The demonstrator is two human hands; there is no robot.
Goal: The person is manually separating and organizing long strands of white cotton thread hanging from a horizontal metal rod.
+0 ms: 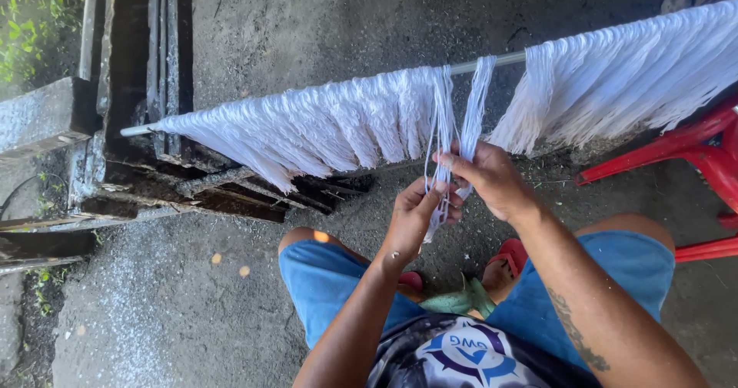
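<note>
**Both hands on one bunch of white strands**

I am seated, looking down past my blue shorts (pixel 323 280) at the concrete floor (pixel 177 303). A thin metal rod (pixel 500 59) runs across my view from nine o'clock up toward two o'clock, and white fibre strands (pixel 323 123) hang over it in a thick fringe along most of its length. Near the middle, at about twelve o'clock from my hands, the fringe parts and a short bare stretch of rod shows between two narrow hanging bunches.

My left hand (pixel 415 219) sits at the centre of the view, fingers curled closed around the lower end of the narrow bunch (pixel 442 138) that drops from the rod. My right hand (pixel 488 176) is just above and to the three o'clock side of it, touching the same strands, thumb and fingers pinched on them where the two bunches come down together. The two hands are nearly touching each other.

At three o'clock a red plastic chair (pixel 692 153) stands behind the fringe. At nine o'clock lies a stack of dark weathered wooden planks (pixel 154 126), with green weeds (pixel 31 34) beyond at ten o'clock. Red sandals (pixel 511 253) show between my knees at six o'clock.
</note>
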